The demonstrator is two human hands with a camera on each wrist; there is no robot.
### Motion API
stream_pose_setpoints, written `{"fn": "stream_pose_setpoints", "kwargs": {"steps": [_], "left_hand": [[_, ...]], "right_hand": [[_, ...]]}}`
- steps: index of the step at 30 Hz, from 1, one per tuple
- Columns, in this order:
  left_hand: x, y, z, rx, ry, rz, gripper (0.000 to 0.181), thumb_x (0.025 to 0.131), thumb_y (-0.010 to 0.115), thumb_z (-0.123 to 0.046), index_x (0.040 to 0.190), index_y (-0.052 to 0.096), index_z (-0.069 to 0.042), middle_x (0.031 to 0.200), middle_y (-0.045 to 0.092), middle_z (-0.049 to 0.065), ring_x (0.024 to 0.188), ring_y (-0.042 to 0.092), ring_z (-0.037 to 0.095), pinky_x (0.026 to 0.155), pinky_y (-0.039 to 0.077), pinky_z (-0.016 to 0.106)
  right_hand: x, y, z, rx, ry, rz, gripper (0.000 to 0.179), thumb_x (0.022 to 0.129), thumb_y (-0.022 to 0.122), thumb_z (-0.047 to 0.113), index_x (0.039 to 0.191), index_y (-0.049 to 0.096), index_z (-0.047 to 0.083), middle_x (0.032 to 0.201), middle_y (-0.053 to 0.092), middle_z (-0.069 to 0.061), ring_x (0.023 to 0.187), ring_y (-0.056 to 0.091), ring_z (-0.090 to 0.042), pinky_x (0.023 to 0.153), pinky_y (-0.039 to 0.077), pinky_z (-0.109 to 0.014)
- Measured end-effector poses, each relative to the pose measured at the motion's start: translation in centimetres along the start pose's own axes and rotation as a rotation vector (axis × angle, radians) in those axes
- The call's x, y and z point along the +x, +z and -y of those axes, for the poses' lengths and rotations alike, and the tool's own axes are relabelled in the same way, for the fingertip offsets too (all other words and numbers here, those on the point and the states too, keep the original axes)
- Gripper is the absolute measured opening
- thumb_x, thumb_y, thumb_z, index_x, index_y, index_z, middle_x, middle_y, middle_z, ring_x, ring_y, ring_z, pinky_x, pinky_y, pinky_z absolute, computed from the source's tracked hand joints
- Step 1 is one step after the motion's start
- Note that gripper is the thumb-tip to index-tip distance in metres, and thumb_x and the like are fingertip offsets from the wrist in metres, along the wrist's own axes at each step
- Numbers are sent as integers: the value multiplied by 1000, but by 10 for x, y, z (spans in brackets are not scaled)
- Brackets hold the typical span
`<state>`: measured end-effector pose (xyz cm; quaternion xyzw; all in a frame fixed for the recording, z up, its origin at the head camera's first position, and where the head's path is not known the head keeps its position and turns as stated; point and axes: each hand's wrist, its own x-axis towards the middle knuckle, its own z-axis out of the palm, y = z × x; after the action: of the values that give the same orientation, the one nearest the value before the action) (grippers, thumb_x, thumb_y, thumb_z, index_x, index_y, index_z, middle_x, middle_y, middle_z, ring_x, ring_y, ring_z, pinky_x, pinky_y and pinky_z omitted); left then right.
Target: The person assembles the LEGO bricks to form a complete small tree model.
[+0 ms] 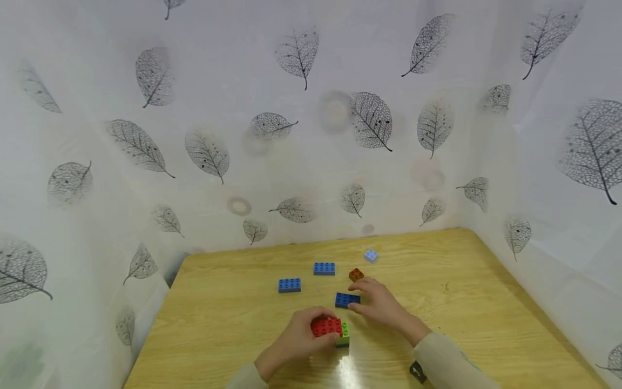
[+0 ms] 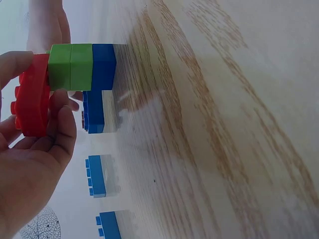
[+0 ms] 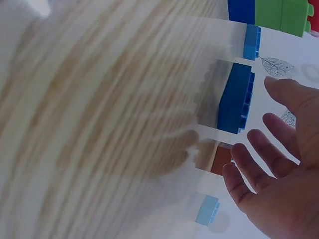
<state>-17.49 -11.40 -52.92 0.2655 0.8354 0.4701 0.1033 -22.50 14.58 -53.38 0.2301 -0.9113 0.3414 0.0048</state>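
Right sleeve [image 1: 452, 362] nearest camera, pale, right of stack, with small dark object [image 1: 417, 371], hard to identify, at its edge; landmark = green-and-blue stack [image 2: 82, 67], green over blue, standing on table [image 1: 204, 329]; red brick [image 1: 326, 327] atop stack, overhanging its left side, pinched between thumb and fingers of left hand [image 1: 298, 334], can't tell if fully seated; right hand [image 1: 381, 307] beyond stack and to its right, thumb and fingers spread around one end of dark blue brick [image 1: 343, 300], just beyond stack; past stack, farther out, brown brick [image 1: 356, 275], then pale blue brick [image 1: 371, 255]; beyond stack to its left, two mid-blue bricks [image 1: 289, 285]
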Motion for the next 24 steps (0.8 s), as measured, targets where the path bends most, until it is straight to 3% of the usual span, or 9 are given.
{"fn": "stream_pose_setpoints", "kwargs": {"steps": [11,24], "left_hand": [[1,3,-1,9,0,-3,45,96,76,-43,128,71,-13,122,74,-1,104,63,3,88,50,23],[2,3,1,-16,-26,-3,43,95,77,-44,127,72,-16,121,74,-4,104,63,3,89,49,23]], "right_hand": [[11,14,-9,-19,90,33,46,90,85,26,128,70,6,126,68,-9,114,65,-26,99,55,-51],[12,15,-5,-64,84,47,38,87,87,22,119,76,5,111,70,-4,103,61,-18,92,56,-45]]}}
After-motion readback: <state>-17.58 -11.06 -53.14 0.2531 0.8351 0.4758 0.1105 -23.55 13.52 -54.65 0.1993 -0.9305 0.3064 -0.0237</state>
